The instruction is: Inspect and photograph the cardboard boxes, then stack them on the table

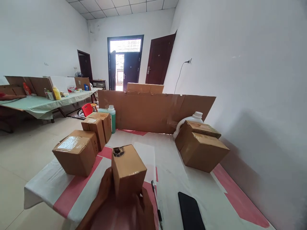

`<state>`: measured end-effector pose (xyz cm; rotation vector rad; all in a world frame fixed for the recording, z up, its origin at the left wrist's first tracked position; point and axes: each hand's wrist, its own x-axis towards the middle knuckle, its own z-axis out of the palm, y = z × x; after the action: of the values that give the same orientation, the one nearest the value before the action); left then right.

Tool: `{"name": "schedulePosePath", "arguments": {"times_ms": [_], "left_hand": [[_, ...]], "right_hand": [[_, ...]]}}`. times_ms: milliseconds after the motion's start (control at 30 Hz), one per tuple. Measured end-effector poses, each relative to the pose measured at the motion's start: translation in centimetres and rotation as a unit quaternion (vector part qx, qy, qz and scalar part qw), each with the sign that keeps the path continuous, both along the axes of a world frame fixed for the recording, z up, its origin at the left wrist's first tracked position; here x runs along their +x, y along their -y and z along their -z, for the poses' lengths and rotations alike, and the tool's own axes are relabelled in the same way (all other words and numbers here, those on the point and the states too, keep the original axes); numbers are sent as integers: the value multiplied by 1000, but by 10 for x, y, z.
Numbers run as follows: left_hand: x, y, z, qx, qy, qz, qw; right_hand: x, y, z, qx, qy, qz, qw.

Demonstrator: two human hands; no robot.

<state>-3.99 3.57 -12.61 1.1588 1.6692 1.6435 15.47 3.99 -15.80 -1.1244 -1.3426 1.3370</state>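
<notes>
Daylight (119, 68) shows through a partly open double door (131, 70); white walls (247, 57) rise around a pale, seemingly tiled floor (14, 156).

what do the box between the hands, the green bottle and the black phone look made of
Held box: brown cardboard, mostly matte, judging by its colour and folded edges.
Green bottle: probably smooth plastic, from its moulded look and pale cap; the green could be its contents.
Black phone: smooth and dark; glass or plastic, I can't tell.
</notes>
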Motion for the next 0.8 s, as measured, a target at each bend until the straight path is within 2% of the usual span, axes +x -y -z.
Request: {"name": "schedulePosePath", "arguments": {"times_ms": [100, 200, 267, 367, 433, 500, 567, 633, 733, 800], "left_hand": [[-4, 54, 5, -66, -4, -10, 998], [-1, 102, -12, -104, -9, -6, 994], [7, 120, -30, -93, 4, -25, 995], [18, 127, -52, -44, 11, -66, 997], [20, 120, -62, -7, -11, -62, 998], [18, 107, -66, 20, -47, -47, 998], [18, 93, -62, 32, -74, -48, 996], [23, 83, -50, 15, -65, -61, 996], [37, 85, -20, -53, -40, -81, 995], [45, 94, -3, -73, -69, -76, 992]], "right_hand": [[17, 13, -20, -15, 12, -5, 1000], [28, 18, -43, 9, 30, 30, 999], [30, 20, -52, -12, 17, 25, 999], [31, 22, -60, -57, -37, -37, 997], [33, 20, -66, -39, -66, -73, 994], [35, 14, -75, -2, -52, -80, 995], [34, 5, -82, 24, 7, -65, 998], [29, -2, -80, 37, 62, -48, 996], [18, -2, -64, 38, 70, -28, 996], [15, 4, -53, 27, 51, -21, 998]]}}
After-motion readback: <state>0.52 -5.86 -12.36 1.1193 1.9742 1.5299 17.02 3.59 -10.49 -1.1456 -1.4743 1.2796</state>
